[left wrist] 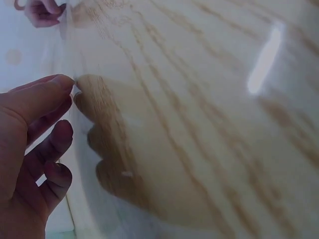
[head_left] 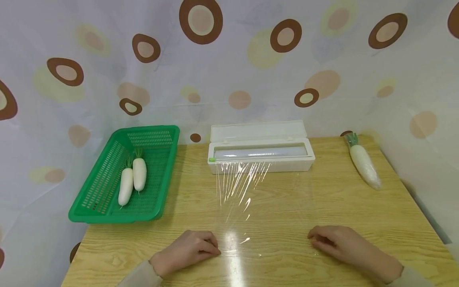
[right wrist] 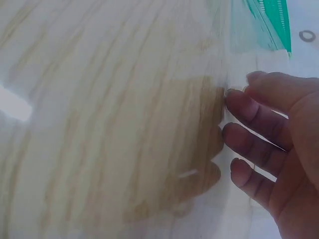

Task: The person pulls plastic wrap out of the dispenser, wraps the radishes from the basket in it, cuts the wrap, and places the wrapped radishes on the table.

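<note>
A sheet of clear plastic wrap [head_left: 246, 204] stretches toward me from a roll [head_left: 261, 152] inside a white dispenser box [head_left: 311, 158], whose lid [head_left: 258, 131] stands raised at the back. My left hand [head_left: 191, 250] pinches the sheet's near left corner between thumb and forefinger; the left wrist view shows that thumb [left wrist: 47, 92] against the film edge. On the near right corner, my right hand [head_left: 344, 244] pinches the film, its other fingers [right wrist: 254, 142] loosely bent. Wood grain shows through the taut film between both hands.
At the left stands a green basket [head_left: 166, 175] holding two white radishes [head_left: 126, 187] with trimmed green tops. A wrapped white radish [head_left: 365, 165] lies at the table's far right. Behind the wooden table [head_left: 186, 199] hangs a patterned curtain [head_left: 222, 71].
</note>
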Demonstrator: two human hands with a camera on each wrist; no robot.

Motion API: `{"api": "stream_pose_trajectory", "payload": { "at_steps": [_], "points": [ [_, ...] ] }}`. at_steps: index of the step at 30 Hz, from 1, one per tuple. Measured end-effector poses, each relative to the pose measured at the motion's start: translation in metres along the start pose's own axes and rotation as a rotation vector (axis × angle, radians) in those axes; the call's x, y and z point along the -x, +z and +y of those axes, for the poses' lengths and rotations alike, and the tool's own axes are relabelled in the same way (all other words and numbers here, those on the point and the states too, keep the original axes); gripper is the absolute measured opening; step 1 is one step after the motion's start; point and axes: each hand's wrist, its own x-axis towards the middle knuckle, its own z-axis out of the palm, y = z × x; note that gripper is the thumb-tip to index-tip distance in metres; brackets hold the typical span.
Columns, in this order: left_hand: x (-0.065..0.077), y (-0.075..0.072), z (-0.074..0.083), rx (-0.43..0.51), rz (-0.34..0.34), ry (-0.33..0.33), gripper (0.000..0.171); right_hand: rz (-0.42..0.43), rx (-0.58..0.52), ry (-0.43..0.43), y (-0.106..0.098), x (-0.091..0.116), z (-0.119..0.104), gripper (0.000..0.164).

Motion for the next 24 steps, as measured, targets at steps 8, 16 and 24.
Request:
{"api": "stream_pose_trajectory", "payload": {
  "at_steps": [8,16,24],
  "points": [
    [0.001,0.001,-0.001,-0.031,0.017,0.020,0.017,-0.042,0.050,0.069,0.000,0.011,0.002,0.035],
    [0.001,0.003,0.002,-0.049,0.028,0.027,0.008,-0.048,0.096,0.091,-0.005,0.018,0.003,0.044],
    [0.005,0.004,0.006,-0.118,0.050,0.049,0.005,-0.050,0.079,0.086,-0.004,0.021,0.006,0.048]
  ]
}}
